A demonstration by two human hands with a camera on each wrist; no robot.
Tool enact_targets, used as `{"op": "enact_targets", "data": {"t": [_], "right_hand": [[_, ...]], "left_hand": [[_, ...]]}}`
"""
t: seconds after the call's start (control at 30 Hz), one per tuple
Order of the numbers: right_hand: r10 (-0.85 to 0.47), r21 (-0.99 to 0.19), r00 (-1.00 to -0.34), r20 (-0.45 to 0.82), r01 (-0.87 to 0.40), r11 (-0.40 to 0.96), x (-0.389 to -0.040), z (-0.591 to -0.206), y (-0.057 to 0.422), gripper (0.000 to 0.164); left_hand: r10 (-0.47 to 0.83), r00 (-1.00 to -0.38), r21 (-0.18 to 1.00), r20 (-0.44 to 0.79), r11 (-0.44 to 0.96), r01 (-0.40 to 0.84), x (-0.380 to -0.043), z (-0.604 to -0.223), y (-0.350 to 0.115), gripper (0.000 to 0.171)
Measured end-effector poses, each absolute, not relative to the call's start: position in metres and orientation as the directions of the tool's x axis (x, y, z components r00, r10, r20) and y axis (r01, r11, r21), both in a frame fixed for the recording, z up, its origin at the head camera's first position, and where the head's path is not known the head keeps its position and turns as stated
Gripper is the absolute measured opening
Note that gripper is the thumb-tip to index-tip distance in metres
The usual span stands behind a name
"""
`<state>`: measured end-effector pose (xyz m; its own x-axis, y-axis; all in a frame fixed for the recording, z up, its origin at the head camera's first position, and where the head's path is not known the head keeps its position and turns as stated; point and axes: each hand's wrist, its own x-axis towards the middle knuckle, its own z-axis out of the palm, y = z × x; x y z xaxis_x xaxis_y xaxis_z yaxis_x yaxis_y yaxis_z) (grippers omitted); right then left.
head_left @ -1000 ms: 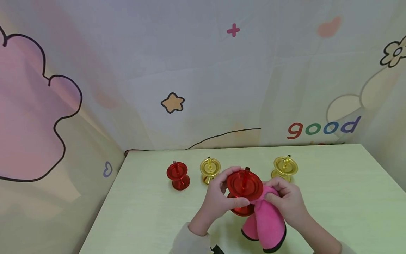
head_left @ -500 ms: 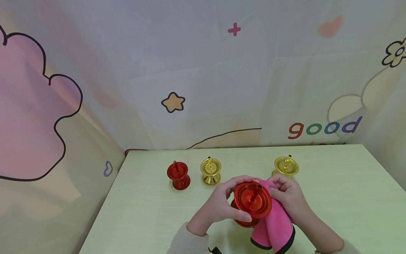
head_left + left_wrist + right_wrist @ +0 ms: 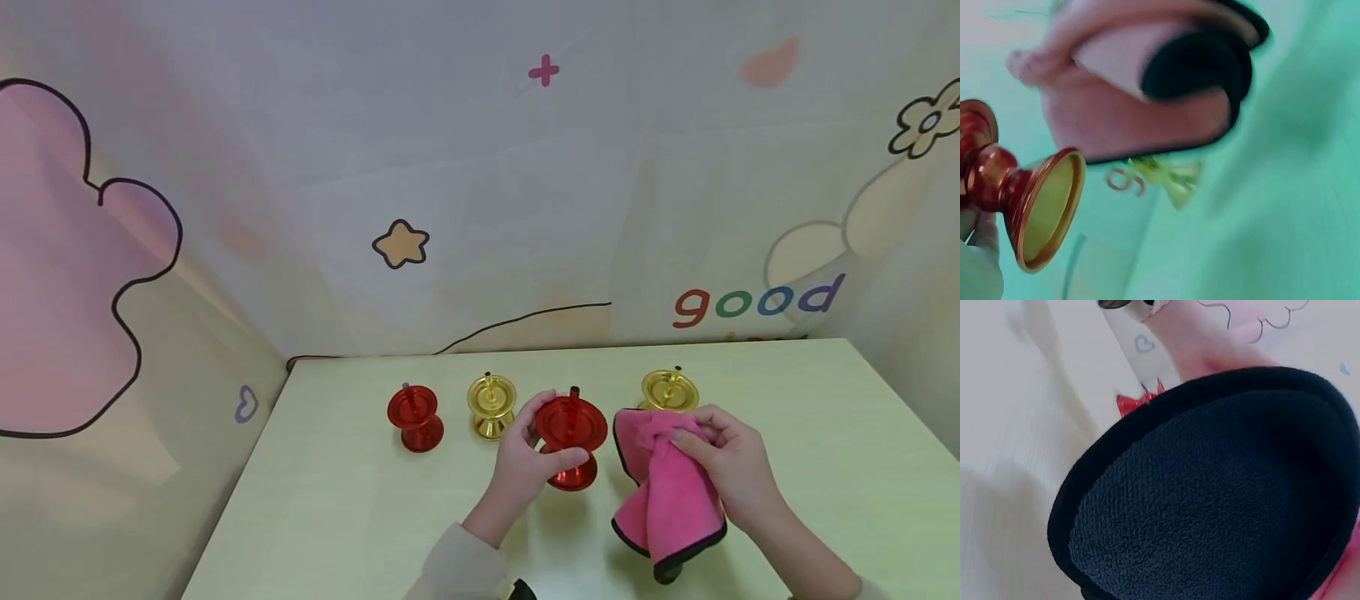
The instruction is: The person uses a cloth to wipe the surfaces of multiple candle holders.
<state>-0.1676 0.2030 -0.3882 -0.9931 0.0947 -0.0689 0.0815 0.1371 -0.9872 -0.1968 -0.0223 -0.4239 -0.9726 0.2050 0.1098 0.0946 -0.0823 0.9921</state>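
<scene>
My left hand grips a red metal candlestick upright between thumb and fingers, held up over the table. It has a wide dish with a dark-tipped central tube, a narrow waist and a flared base; the left wrist view shows the gold hollow under that base. My right hand pinches a pink cloth with black edging just right of the candlestick, with a gap between them. The cloth hangs in folds. In the right wrist view its dark underside fills the middle and hides most of the candlestick.
Behind the hands on the pale table stand another red candlestick at the left and a gold one. A second gold candlestick is partly covered by the cloth. A printed backdrop rises at the table's far edge.
The cloth was against the candlestick; now it is apart, drawn to the right with my right hand. My left hand has brought the candlestick back leftward and more upright.
</scene>
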Motion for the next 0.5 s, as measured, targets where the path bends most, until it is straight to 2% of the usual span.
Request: {"op": "enact_targets", "data": {"t": [0.23, 0.5], "right_hand": [[0.142, -0.985, -0.985, -0.093, 0.112, 0.129, -0.165, -0.394, 0.225, 0.010], [0.181, -0.977, -0.979, -0.098, 0.129, 0.170, -0.162, -0.400, 0.238, 0.008]], "left_hand": [[0.089, -0.995, 0.996, 0.047, 0.077, 0.054, -0.222, -0.452, -0.005, 0.071], [0.060, -0.998, 0.992, 0.004, 0.123, 0.011, -0.250, -0.473, 0.008, 0.072]]}}
